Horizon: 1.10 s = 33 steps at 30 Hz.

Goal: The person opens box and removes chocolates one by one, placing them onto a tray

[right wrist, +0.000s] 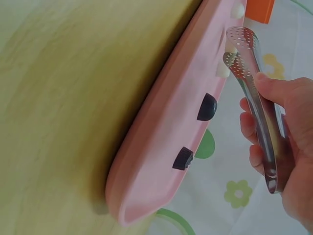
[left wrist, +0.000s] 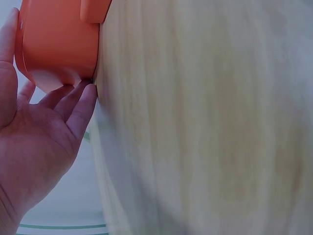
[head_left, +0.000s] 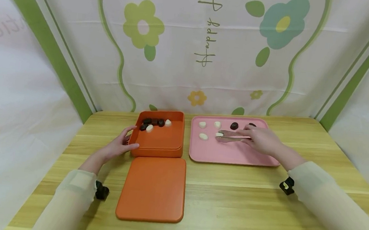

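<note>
My right hand [head_left: 262,140] grips metal tongs [right wrist: 266,127] with perforated tips, over the pink tray [head_left: 234,156]. Between the tips sits a small white piece [head_left: 219,134] that looks like a chocolate. Around it on the tray lie white pieces [head_left: 203,136] and dark ones [head_left: 234,126], one partly behind my fingers. At the left side of an orange box [head_left: 158,142], my left hand [head_left: 118,147] rests extended fingers against the outer wall, thumb at the front rim. Several dark pieces [head_left: 161,122] and two white pieces [head_left: 150,128] are inside the box, toward its back.
A flat orange lid [head_left: 152,189] lies in front of the box on the wooden table [head_left: 245,209]. The tray stands just right of the box, a narrow strip of table between them. Behind the table hangs a flowered curtain [head_left: 175,73].
</note>
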### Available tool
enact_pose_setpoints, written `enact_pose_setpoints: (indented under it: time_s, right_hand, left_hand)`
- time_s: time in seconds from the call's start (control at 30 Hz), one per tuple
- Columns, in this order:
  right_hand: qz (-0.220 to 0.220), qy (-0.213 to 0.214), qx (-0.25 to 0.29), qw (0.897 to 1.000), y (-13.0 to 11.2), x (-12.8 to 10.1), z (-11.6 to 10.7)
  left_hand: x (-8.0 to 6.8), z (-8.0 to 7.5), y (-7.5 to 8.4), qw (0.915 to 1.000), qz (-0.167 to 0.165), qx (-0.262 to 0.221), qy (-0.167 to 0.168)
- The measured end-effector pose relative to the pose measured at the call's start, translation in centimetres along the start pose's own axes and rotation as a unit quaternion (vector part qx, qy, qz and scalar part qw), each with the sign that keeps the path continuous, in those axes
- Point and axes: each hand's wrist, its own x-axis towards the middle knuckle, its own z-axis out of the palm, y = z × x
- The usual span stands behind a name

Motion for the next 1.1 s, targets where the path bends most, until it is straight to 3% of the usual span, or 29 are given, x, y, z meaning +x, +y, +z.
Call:
enact_pose_setpoints:
  time_s: [0.4,0.67,1.1]
  right_hand:
    - [0.014,-0.017,-0.012,1.000,0.3,0.2,0.2]
    - [0.017,-0.009,0.020,1.000,0.3,0.1,-0.5]
    - [-0.014,0.018,0.049,0.999,-2.8,1.2,-2.7]
  left_hand:
    - [0.0,0.1,0.5,1.0000,0.000,0.003,-0.002]
    - [-0.2,0.1,0.4,1.0000,-0.005,0.003,0.000]
    - [-0.2,0.3,0.2,0.9999,-0.007,0.009,0.001]
